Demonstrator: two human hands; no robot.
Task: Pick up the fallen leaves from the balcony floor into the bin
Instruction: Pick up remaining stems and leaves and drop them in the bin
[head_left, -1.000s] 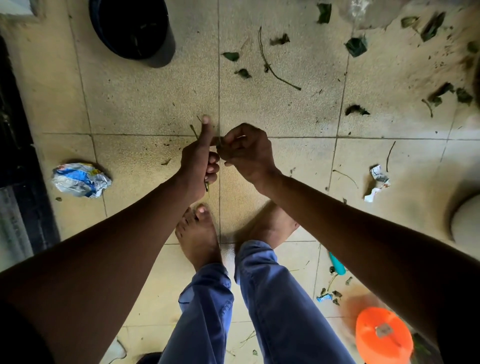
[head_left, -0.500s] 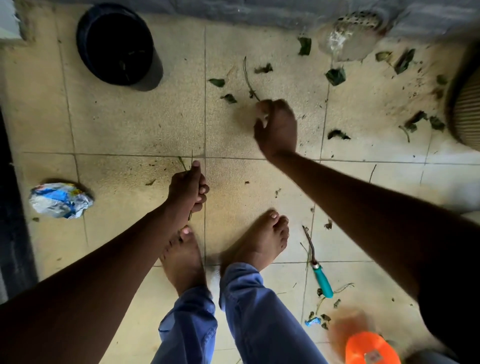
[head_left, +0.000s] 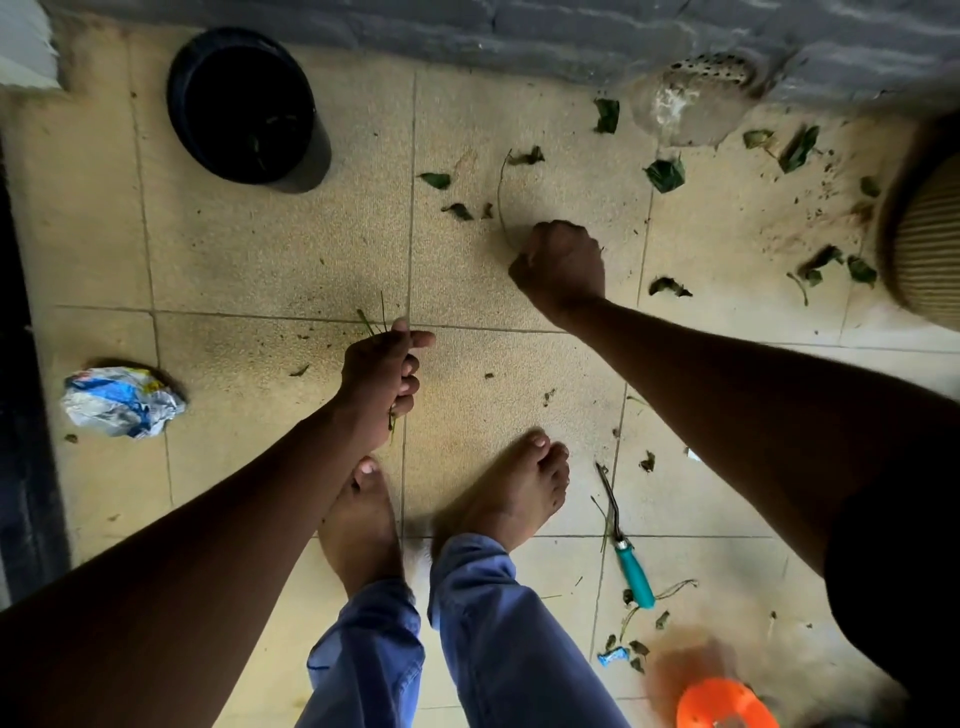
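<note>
My right hand (head_left: 558, 265) is down at the floor (head_left: 260, 260), fingers curled round the lower end of a long thin stem (head_left: 501, 197) that runs up from my fist. My left hand (head_left: 382, 371) is closed round a small bunch of green stalks (head_left: 370, 321), tips poking out above the thumb, held above the tiles near my bare feet (head_left: 498, 493). Loose leaves (head_left: 665, 174) lie scattered on the floor past and right of my right hand, most near the wall and a ribbed pot (head_left: 924, 244) at the right edge. Black bin (head_left: 244, 104) stands upright top left, well apart from both hands; inside dark, a few bits of green just visible. Crumpled wrapper (head_left: 122, 400) lies far left. Teal-handled tool (head_left: 628, 556) lies right of my feet, orange lid (head_left: 724, 706) at bottom right.
</note>
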